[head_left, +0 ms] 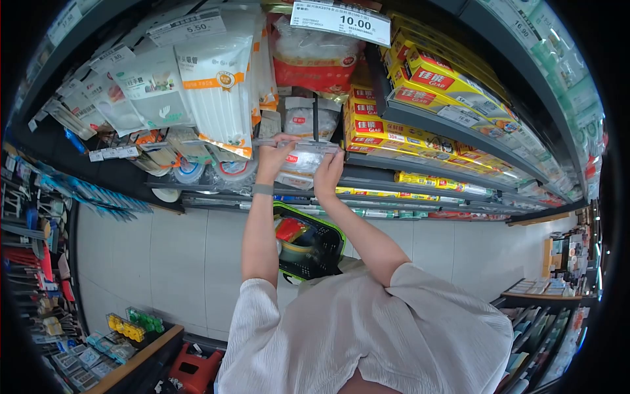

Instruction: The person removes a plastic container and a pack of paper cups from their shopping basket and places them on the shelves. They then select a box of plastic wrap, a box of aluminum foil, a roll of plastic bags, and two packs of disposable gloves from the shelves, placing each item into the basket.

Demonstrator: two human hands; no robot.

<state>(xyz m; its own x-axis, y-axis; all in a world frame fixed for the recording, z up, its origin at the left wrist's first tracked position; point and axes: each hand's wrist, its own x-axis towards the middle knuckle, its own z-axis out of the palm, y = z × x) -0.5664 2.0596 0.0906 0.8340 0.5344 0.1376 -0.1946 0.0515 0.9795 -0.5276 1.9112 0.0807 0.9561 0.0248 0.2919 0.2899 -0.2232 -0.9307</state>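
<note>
Both of my hands are raised to a hanging clear plastic packet [300, 161] with a red label, in the middle of the shelf. My left hand [276, 157] has its fingers closed on the packet's upper left edge. On the right edge, near the top, my right hand [329, 172] grips the same packet. Behind and above it hangs a similar clear packet [301, 121] on a dark hook. Yellow Glad boxes [367, 125] stand just right of my right hand. A white and orange straw packet [216, 92] hangs to the left.
A black basket with a green rim [338, 230] is below my forearms, holding a red-topped item [289, 229]. More yellow boxes [433, 79] line the upper right shelf. A red case [195, 369] and a wooden-edged display [141, 361] stand at the lower left.
</note>
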